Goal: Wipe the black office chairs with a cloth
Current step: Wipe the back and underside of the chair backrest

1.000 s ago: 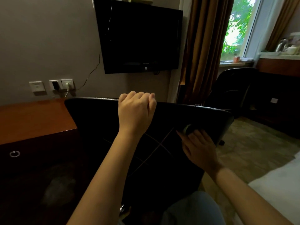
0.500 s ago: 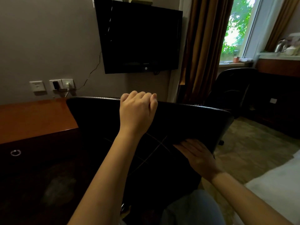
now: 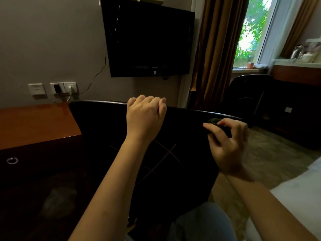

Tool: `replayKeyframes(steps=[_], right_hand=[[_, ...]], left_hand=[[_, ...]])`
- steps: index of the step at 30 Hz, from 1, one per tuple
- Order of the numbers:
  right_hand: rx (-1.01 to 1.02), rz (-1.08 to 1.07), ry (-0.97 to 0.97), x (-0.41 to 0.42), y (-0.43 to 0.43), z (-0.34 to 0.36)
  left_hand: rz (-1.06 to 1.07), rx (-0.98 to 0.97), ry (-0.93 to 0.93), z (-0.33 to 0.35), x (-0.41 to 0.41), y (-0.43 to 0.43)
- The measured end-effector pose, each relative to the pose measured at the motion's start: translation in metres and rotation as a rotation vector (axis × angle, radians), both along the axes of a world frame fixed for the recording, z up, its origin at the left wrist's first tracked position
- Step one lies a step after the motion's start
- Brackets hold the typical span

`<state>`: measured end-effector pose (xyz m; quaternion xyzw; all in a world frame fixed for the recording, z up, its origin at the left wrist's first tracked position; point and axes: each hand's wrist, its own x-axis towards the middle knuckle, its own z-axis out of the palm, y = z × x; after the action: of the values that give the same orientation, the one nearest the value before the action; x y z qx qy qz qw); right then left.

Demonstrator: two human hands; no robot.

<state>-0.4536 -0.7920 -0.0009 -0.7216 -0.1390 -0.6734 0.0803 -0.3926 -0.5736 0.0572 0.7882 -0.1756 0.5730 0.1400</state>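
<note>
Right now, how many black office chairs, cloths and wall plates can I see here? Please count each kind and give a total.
Black office chairs: 2 (near chair, far chair by the window)
Cloths: 1 (dark cloth, held in the right hand)
Wall plates: 3 (left plate, middle plate, right plate)
Total: 6

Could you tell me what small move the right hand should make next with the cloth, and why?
Probably sweep the dark cloth leftward along the chair back, since the right hand holds it at the back's right end while the left hand grips the top edge.
</note>
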Motion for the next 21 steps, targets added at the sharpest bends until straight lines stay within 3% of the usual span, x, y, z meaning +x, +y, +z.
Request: replayKeyframes(steps=[5, 11, 21], right_hand=[[0.043, -0.028, -0.005, 0.014, 0.019, -0.035], [-0.255, -0.066, 0.18, 0.025, 0.005, -0.093], [0.01, 0.148, 0.043, 0.007, 0.021, -0.002]], left_hand=[[0.006, 0.0, -0.011, 0.001, 0.003, 0.0], [-0.005, 0.002, -0.016, 0.0, 0.001, -0.004], [-0.003, -0.013, -0.021, -0.002, 0.001, -0.001]])
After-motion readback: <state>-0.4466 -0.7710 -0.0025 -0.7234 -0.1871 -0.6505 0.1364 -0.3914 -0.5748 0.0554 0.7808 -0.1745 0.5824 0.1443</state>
